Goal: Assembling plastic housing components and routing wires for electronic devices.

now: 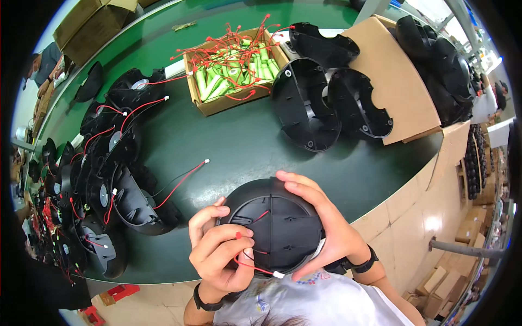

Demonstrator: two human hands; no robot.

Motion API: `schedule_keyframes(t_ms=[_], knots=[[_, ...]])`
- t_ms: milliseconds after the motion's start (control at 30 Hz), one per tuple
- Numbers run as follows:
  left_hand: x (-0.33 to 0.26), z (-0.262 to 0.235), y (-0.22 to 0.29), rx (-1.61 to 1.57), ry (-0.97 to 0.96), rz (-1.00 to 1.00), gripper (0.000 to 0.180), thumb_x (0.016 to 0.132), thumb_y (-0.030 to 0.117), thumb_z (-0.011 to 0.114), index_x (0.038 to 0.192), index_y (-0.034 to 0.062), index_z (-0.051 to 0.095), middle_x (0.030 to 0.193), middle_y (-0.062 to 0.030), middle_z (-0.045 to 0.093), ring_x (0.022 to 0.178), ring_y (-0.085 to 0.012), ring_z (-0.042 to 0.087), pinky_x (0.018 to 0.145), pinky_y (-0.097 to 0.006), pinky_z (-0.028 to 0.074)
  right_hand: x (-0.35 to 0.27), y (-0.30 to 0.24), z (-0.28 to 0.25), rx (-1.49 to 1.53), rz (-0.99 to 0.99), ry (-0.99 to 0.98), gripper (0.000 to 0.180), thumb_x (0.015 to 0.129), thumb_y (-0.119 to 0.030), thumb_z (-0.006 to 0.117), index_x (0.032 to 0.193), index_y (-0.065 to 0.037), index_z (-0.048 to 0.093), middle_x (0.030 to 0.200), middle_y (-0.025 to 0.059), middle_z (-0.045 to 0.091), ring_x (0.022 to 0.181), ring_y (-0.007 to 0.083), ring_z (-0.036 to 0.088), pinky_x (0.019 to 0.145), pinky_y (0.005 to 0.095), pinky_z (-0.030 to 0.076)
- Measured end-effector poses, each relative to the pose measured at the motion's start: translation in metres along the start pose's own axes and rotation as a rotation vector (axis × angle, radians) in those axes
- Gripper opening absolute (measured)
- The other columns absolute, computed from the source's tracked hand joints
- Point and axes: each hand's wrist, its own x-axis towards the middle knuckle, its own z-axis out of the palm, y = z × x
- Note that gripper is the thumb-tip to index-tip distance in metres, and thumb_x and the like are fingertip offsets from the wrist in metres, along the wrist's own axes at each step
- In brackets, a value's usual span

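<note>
A round black plastic housing [287, 231] is held up in front of my chest at the table's near edge. Its flat ribbed face is turned up, with a seam down the middle. My right hand [326, 223] grips its right side, thumb below and fingers over the far rim. At the left rim, my left hand [220, 251] is closed, thumb and fingers pinching a thin red wire. A red connector [238, 235] pokes out between those fingers. Below them, a red and black lead ends in a white plug [278, 275]. The left fingertips partly hide the housing's opening.
A cardboard box [209, 107] of green battery packs with red leads stands at the back. Black half shells [305, 122] lie right of it, beside a large carton [391, 81] of more shells. Wired half shells [133, 201] crowd the left of the green table [239, 136].
</note>
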Motion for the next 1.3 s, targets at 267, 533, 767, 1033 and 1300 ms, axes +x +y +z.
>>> schedule_keyframes(t_ms=[267, 533, 767, 1033, 1300], knots=[[-0.004, 0.001, 0.002, 0.058, -0.006, -0.008, 0.012, 0.063, 0.007, 0.057, 0.071, 0.0054, 0.066, 0.079, -0.0059, 0.065, 0.104, -0.0346, 0.050, 0.099, -0.056, 0.045, 0.003, 0.004, -0.003, 0.026, 0.004, -0.030, 0.123, 0.046, -0.040, 0.093, 0.146, -0.005, 0.030, 0.152, 0.0210, 0.025, 0.140, 0.0376, 0.027, 0.112, 0.0456, 0.027], [-0.008, 0.003, 0.004, 0.082, 0.023, -0.009, 0.009, 0.066, 0.009, 0.057, 0.071, 0.0068, 0.065, 0.078, -0.0051, 0.064, 0.106, -0.0349, 0.048, 0.100, -0.057, 0.044, 0.009, 0.027, -0.010, 0.114, -0.122, -0.069, 0.115, 0.050, -0.042, 0.093, 0.142, -0.004, 0.034, 0.148, 0.0238, 0.033, 0.137, 0.0370, 0.036, 0.110, 0.0449, 0.031], [-0.007, -0.002, 0.002, 0.108, -0.047, 0.033, 0.006, 0.070, 0.009, 0.056, 0.073, 0.0050, 0.060, 0.083, -0.0084, 0.063, 0.105, -0.0352, 0.047, 0.097, -0.060, 0.043, 0.022, 0.023, -0.001, 0.341, -0.107, -0.017, 0.108, 0.044, -0.036, 0.096, 0.129, -0.006, 0.037, 0.141, 0.0248, 0.040, 0.130, 0.0355, 0.044, 0.106, 0.0439, 0.035], [0.000, -0.002, 0.001, 0.155, -0.073, 0.055, 0.013, 0.053, 0.009, 0.057, 0.065, 0.0087, 0.063, 0.076, -0.0031, 0.064, 0.102, -0.0333, 0.052, 0.099, -0.051, 0.047, 0.027, 0.023, -0.009, 0.120, -0.142, -0.066, 0.120, 0.041, -0.053, 0.090, 0.138, 0.001, 0.041, 0.142, 0.0205, 0.043, 0.130, 0.0351, 0.045, 0.108, 0.0432, 0.035], [0.002, -0.003, 0.001, 0.130, -0.085, 0.054, 0.011, 0.054, 0.008, 0.055, 0.063, 0.0063, 0.061, 0.077, -0.0043, 0.064, 0.103, -0.0344, 0.050, 0.096, -0.054, 0.047, 0.032, 0.020, -0.018, -0.123, -0.178, -0.129, 0.110, 0.051, -0.056, 0.085, 0.134, 0.003, 0.044, 0.139, 0.0221, 0.047, 0.128, 0.0359, 0.047, 0.106, 0.0436, 0.037]])
